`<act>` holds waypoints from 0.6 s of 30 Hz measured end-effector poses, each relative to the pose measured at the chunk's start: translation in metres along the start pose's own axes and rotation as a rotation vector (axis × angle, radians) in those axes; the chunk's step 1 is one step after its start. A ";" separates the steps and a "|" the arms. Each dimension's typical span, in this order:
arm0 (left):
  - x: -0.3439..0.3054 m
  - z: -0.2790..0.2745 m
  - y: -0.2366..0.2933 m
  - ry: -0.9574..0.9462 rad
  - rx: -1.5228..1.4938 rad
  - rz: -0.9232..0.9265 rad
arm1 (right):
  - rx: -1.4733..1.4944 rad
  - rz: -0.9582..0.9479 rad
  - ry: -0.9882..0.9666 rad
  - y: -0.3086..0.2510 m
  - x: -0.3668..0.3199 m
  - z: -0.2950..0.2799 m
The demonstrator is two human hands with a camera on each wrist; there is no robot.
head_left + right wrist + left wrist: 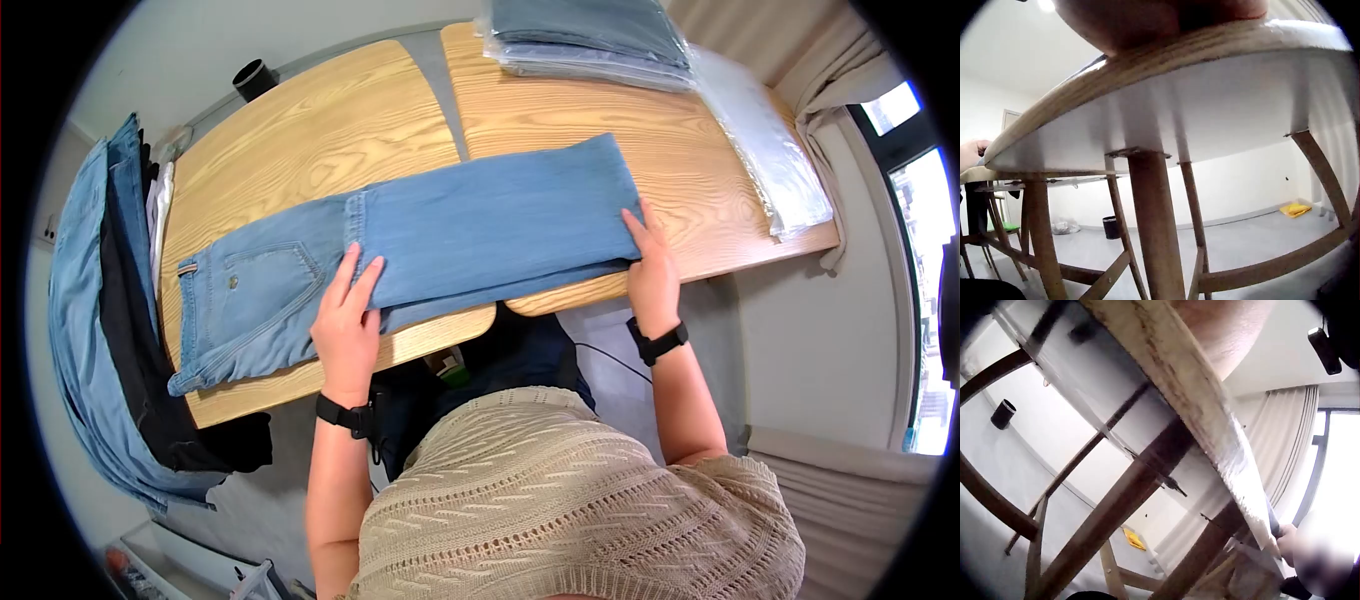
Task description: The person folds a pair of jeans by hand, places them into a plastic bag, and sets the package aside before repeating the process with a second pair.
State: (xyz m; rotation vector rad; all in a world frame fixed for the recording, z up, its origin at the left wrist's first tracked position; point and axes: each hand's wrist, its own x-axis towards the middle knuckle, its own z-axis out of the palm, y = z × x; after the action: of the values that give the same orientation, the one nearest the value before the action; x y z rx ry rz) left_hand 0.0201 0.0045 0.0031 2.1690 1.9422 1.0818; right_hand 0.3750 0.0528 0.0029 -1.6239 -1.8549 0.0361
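A pair of light blue jeans [490,225] lies folded across the wooden tabletop, its waistband at the left and a back pocket [270,285] facing up. The stitched leg hem crosses the denim just right of that pocket. My left hand [347,322] rests on the near side of the jeans by this hem, two fingers stretched out over the cloth. At the right-hand fold, my right hand [654,275] touches the edge of the denim with its fingers extended. Both wrist views look mostly beneath the table and show only part of each hand.
Several jeans and dark garments [120,330] hang over the left table edge. Folded jeans in clear plastic [595,50] are stacked at the back right, beside clear plastic bags [765,150]. A gap separates the two tabletops; a black bin [254,80] stands beyond them.
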 end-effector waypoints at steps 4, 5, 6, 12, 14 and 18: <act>0.002 -0.002 -0.001 -0.030 -0.071 0.007 | 0.061 0.016 -0.050 0.005 0.002 0.001; 0.002 -0.002 -0.003 -0.037 -0.125 0.023 | 0.070 -0.003 -0.060 0.008 0.004 0.000; 0.001 -0.003 -0.006 -0.056 -0.156 0.049 | 0.119 0.014 -0.065 0.009 0.004 -0.001; 0.003 -0.005 -0.008 -0.121 -0.204 0.117 | 0.243 0.031 0.019 0.012 -0.002 -0.002; 0.005 -0.004 -0.007 -0.183 -0.204 0.102 | 0.295 0.064 0.090 0.005 -0.003 -0.003; 0.006 -0.003 -0.001 -0.215 -0.148 0.044 | 0.291 0.105 0.150 0.005 -0.007 0.001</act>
State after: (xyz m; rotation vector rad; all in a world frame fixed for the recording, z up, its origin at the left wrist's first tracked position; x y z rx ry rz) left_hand 0.0172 0.0091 0.0081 2.1572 1.6775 0.9211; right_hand 0.3789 0.0483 -0.0030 -1.4765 -1.5694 0.2147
